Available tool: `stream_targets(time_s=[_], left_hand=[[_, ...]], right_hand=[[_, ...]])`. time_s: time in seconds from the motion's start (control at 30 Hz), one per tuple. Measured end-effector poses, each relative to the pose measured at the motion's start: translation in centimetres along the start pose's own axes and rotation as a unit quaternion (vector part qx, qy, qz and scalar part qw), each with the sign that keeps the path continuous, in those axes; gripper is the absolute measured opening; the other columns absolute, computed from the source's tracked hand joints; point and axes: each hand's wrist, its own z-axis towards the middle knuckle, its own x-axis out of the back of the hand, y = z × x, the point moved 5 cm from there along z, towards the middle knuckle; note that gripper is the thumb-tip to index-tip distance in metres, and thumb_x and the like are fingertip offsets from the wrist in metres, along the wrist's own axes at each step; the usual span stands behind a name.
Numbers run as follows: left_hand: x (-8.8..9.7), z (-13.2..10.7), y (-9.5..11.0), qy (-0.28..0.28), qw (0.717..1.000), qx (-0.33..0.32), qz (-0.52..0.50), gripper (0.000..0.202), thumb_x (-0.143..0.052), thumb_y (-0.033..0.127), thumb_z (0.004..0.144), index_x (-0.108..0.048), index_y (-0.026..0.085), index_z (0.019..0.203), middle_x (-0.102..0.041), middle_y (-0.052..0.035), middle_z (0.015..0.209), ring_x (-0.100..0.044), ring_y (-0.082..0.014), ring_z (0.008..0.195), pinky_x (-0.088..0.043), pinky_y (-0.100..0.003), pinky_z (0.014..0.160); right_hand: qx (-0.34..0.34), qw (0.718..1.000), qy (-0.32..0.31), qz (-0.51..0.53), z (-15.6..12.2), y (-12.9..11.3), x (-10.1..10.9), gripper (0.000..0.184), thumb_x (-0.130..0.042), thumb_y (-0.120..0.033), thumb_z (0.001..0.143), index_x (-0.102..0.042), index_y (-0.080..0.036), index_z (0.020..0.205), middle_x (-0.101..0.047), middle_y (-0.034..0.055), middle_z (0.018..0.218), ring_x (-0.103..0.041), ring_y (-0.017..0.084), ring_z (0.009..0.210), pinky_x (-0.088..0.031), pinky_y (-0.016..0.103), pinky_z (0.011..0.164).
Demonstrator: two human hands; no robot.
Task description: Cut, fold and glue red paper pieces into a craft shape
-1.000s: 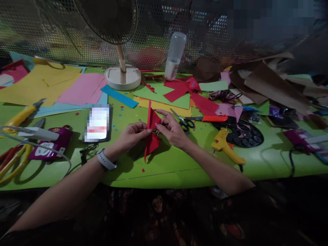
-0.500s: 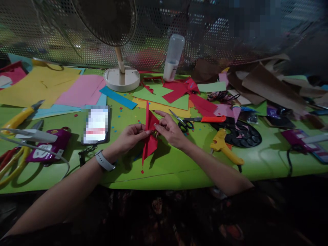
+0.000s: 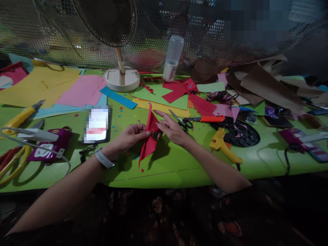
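Note:
A folded red paper piece (image 3: pixel 149 146), shaped somewhat like a bow with pointed ends, is held above the green tabletop. My left hand (image 3: pixel 132 136), with a pale watch on the wrist, pinches its middle from the left. On the other side my right hand (image 3: pixel 172 129) grips the middle with thumb and fingers, its index finger stretched out. A small dark, yellowish detail shows at the pinched centre, too small to name. Dark-handled scissors (image 3: pixel 186 123) lie just beyond my right hand, beside an orange-handled cutting tool (image 3: pixel 212 119).
A lit phone (image 3: pixel 96 124) lies left of my hands. At the right are a yellow glue gun (image 3: pixel 225 146) and a black tray (image 3: pixel 243 135). A fan (image 3: pixel 121 79) and a clear bottle (image 3: pixel 173 58) stand behind, among coloured paper sheets (image 3: pixel 82 89). Yellow-handled tools (image 3: pixel 19 119) lie far left.
The red paper piece has tilted, its lower tip swinging left and up a little and its upper tip moving right. Both hands keep hold of its middle.

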Motion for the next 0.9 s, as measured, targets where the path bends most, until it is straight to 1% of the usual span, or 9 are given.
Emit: stream_targets(time_s=[0.07,0.13,0.23,0.33,0.4,0.5,0.67,0.77,0.9], left_hand=[[-0.2,-0.1,0.0,-0.017,0.999,0.005,0.031,0.023,-0.076,0.033,0.073,-0.063,0.014,0.074,-0.061,0.0003,0.066,-0.052,-0.0072,0.056,-0.042,-0.019,0.053],[-0.7,-0.3,-0.1,-0.055,0.996,0.008,0.074,0.024,-0.074,0.034,0.075,-0.061,0.014,0.072,-0.057,0.0014,0.062,-0.047,-0.0066,0.053,-0.037,-0.019,0.050],[-1.6,-0.6,-0.2,-0.139,0.981,0.015,0.135,0.025,-0.073,0.033,0.076,-0.060,0.013,0.070,-0.053,0.0022,0.060,-0.043,-0.0060,0.052,-0.033,-0.019,0.048],[-1.6,-0.7,0.1,-0.157,0.974,0.012,0.164,0.024,-0.071,0.034,0.078,-0.060,0.013,0.070,-0.053,0.0025,0.059,-0.042,-0.0055,0.051,-0.032,-0.019,0.048],[-1.1,-0.7,0.5,-0.139,0.975,0.015,0.175,0.024,-0.069,0.036,0.079,-0.063,0.013,0.074,-0.056,0.0013,0.060,-0.043,-0.0059,0.050,-0.032,-0.019,0.047],[-0.9,-0.7,1.0,-0.148,0.961,0.018,0.233,0.025,-0.068,0.038,0.078,-0.067,0.013,0.079,-0.060,-0.0009,0.062,-0.045,-0.0069,0.050,-0.032,-0.018,0.046],[-2.3,-1.2,1.7,-0.201,0.926,-0.009,0.320,0.020,-0.064,0.035,0.078,-0.070,0.016,0.079,-0.061,-0.0003,0.060,-0.046,-0.0079,0.047,-0.034,-0.018,0.046],[-3.3,-1.6,2.2,-0.212,0.910,-0.025,0.355,0.018,-0.063,0.032,0.077,-0.071,0.016,0.076,-0.059,0.0006,0.056,-0.045,-0.0080,0.044,-0.033,-0.018,0.043],[-4.0,-2.1,3.2,-0.196,0.898,-0.063,0.388,0.015,-0.065,0.029,0.072,-0.073,0.016,0.072,-0.062,-0.0005,0.056,-0.049,-0.0097,0.047,-0.035,-0.018,0.045]], right_hand=[[-0.005,0.999,0.051,0.017,0.0,-0.4,0.6,0.064,-0.057,-0.044,0.088,-0.032,-0.023,0.142,-0.053,-0.0036,0.073,-0.052,0.013,0.061,-0.046,0.028,0.059],[-0.020,0.996,0.078,0.045,0.0,-0.7,0.7,0.066,-0.068,-0.049,0.079,-0.043,-0.021,0.134,-0.054,-0.0041,0.073,-0.050,0.011,0.060,-0.042,0.025,0.056],[-0.050,0.996,0.060,0.042,0.2,-0.8,0.4,0.048,-0.079,-0.049,0.064,-0.064,-0.015,0.095,-0.054,-0.0042,0.065,-0.047,0.009,0.057,-0.038,0.024,0.054],[-0.060,0.996,0.063,0.022,0.3,-0.7,1.2,0.039,-0.081,-0.046,0.060,-0.063,-0.014,0.072,-0.056,-0.0039,0.061,-0.045,0.007,0.054,-0.036,0.023,0.053],[-0.073,0.997,0.037,0.010,0.1,-0.8,2.0,0.037,-0.080,-0.045,0.062,-0.066,-0.014,0.075,-0.060,-0.0027,0.063,-0.047,0.008,0.054,-0.036,0.024,0.053],[-0.089,0.991,-0.078,-0.066,-0.8,-1.3,2.2,0.031,-0.075,-0.042,0.069,-0.070,-0.013,0.080,-0.066,0.0009,0.070,-0.054,0.010,0.061,-0.040,0.025,0.059],[-0.063,0.938,-0.231,-0.249,-3.0,-3.3,0.4,0.025,-0.061,-0.036,0.083,-0.073,-0.016,0.092,-0.070,0.0012,0.077,-0.055,0.011,0.067,-0.039,0.024,0.064],[-0.032,0.918,-0.254,-0.303,-3.8,-4.3,-0.6,0.026,-0.055,-0.035,0.087,-0.072,-0.016,0.092,-0.067,-0.0002,0.073,-0.052,0.011,0.064,-0.035,0.024,0.060],[-0.028,0.923,-0.240,-0.300,-4.9,-4.4,-0.2,0.025,-0.052,-0.030,0.087,-0.070,-0.014,0.092,-0.066,0.0005,0.072,-0.054,0.011,0.064,-0.037,0.024,0.061]])
